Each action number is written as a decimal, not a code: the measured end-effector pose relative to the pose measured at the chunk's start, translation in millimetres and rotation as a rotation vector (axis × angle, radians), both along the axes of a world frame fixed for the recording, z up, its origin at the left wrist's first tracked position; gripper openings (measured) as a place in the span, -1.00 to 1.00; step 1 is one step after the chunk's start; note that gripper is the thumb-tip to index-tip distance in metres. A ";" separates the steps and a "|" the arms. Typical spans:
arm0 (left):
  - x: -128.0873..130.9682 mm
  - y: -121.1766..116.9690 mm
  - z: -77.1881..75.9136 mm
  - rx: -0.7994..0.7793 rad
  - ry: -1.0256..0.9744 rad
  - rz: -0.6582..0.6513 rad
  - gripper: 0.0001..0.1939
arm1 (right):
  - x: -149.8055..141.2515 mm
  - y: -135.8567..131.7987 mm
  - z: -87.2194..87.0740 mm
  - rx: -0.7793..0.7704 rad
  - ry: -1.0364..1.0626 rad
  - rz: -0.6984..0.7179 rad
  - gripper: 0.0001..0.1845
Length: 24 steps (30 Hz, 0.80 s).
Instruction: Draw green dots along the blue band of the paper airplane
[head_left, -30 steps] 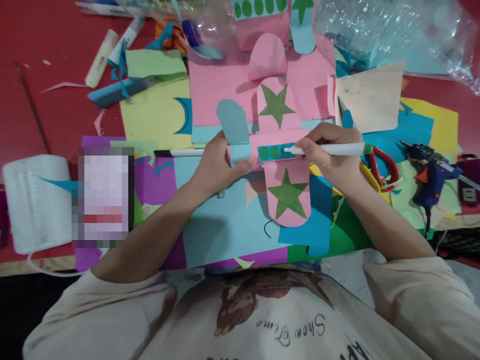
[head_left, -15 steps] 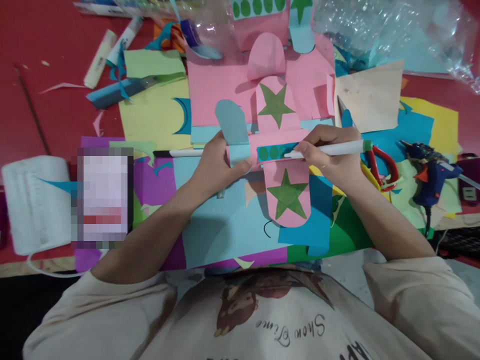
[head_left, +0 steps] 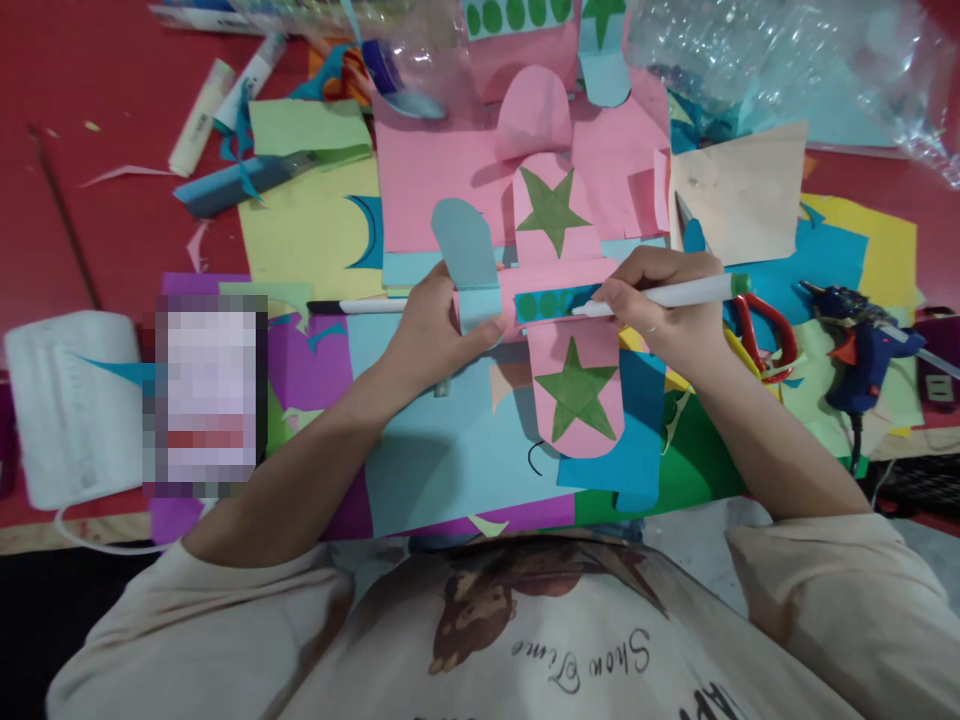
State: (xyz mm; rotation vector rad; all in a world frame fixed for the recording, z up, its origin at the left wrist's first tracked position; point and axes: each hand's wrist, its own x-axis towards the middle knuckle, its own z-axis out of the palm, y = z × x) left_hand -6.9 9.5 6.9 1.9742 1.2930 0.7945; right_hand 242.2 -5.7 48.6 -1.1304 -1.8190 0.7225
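A pink paper airplane (head_left: pixel 555 272) lies in front of me, with a green star on each wing (head_left: pixel 589 437) and a light blue tail flap (head_left: pixel 466 240). My left hand (head_left: pixel 442 325) grips its tail end, thumb on top. In my right hand (head_left: pixel 667 295) is a white marker (head_left: pixel 694 291) with a green end, pinched between thumb and fingers. Its tip touches a blue paper strip (head_left: pixel 546 305) on the plane's body, where green ovals stand in a row. My right fingers cover the strip's far end.
A glue gun (head_left: pixel 859 350) and red-handled scissors (head_left: pixel 772 335) lie to the right. A phone (head_left: pixel 261 385) and a white device (head_left: pixel 75 410) are at the left. Paper scraps, a blue cutter (head_left: pixel 225 185) and a plastic bottle (head_left: pixel 420 70) sit farther back.
The marker tip has shifted slightly right along the blue strip, and more green shows beside the ovals. My left hand stays in place on the paper airplane.
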 end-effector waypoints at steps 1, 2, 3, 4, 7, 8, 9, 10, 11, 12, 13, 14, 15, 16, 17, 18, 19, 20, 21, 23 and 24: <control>-0.3 0.0 -0.5 0.005 -0.005 -0.004 -0.45 | -0.3 -0.1 -0.1 0.000 -0.001 -0.007 -0.60; -0.7 -0.1 -0.8 0.010 -0.008 -0.010 -0.45 | -0.5 -0.2 -0.2 0.001 -0.002 -0.012 -0.59; -0.9 -0.3 -0.9 0.013 -0.009 -0.015 -0.46 | -0.6 -0.3 -0.3 0.003 -0.002 -0.015 -0.59; -1.1 -0.5 -0.8 0.012 -0.006 -0.021 -0.48 | -0.6 -0.3 -0.6 0.004 0.000 -0.017 -0.59; -1.0 -1.3 -0.4 0.008 0.008 -0.016 -0.55 | -0.5 -0.3 -1.6 0.017 0.014 -0.020 -0.59; -0.9 -1.5 -0.2 0.011 0.012 -0.012 -0.56 | -0.5 -0.2 -2.0 0.023 0.020 -0.022 -0.59; -0.8 -1.5 0.0 0.016 0.014 -0.010 -0.57 | -0.5 0.1 -2.6 0.031 0.028 -0.024 -0.58; -0.7 -1.4 0.1 0.021 0.015 -0.011 -0.57 | -0.6 0.4 -3.3 0.039 0.036 -0.026 -0.58; -0.7 -1.2 0.2 0.023 0.015 -0.014 -0.57 | -0.7 0.7 -4.0 0.051 0.048 -0.027 -0.57; -0.8 -1.0 0.3 0.023 0.015 -0.016 -0.58 | -0.9 1.0 -4.7 0.065 0.062 -0.031 -0.56; -0.8 -0.8 0.3 0.023 0.015 -0.017 -0.58 | -1.1 1.2 -5.3 0.078 0.073 -0.036 -0.56; -0.9 -0.6 0.2 0.022 0.015 -0.016 -0.58 | -1.3 1.3 -5.8 0.085 0.081 -0.045 -0.56; -0.9 -0.5 0.2 0.021 0.017 -0.013 -0.59 | -1.4 1.3 -6.2 0.088 0.087 -0.056 -0.56; -0.9 -0.5 0.1 0.019 0.016 -0.009 -0.59 | -1.5 1.2 -6.3 0.084 0.090 -0.067 -0.56; -0.7 -0.6 0.2 0.016 0.014 -0.006 -0.59 | -1.6 1.0 -6.2 0.070 0.086 -0.077 -0.56; -0.6 -0.7 0.2 0.011 0.011 -0.005 -0.59 | -1.5 0.8 -6.0 0.051 0.082 -0.083 -0.56; -0.4 -0.8 0.3 0.007 0.008 -0.005 -0.60 | -1.4 0.6 -5.7 0.035 0.081 -0.086 -0.56; -0.3 -0.9 0.4 0.005 0.003 -0.006 -0.59 | -1.2 0.5 -5.4 0.021 0.084 -0.086 -0.55; -0.2 -1.0 0.5 0.006 0.000 -0.007 -0.59 | -1.0 0.4 -5.2 0.012 0.088 -0.082 -0.55; -0.2 -1.1 0.7 0.011 -0.002 -0.005 -0.58 | -0.7 0.3 -4.9 0.006 0.101 -0.071 -0.56; -0.3 -1.2 0.6 0.012 0.000 -0.005 -0.57 | -0.6 0.3 -4.9 0.008 0.105 -0.063 -0.57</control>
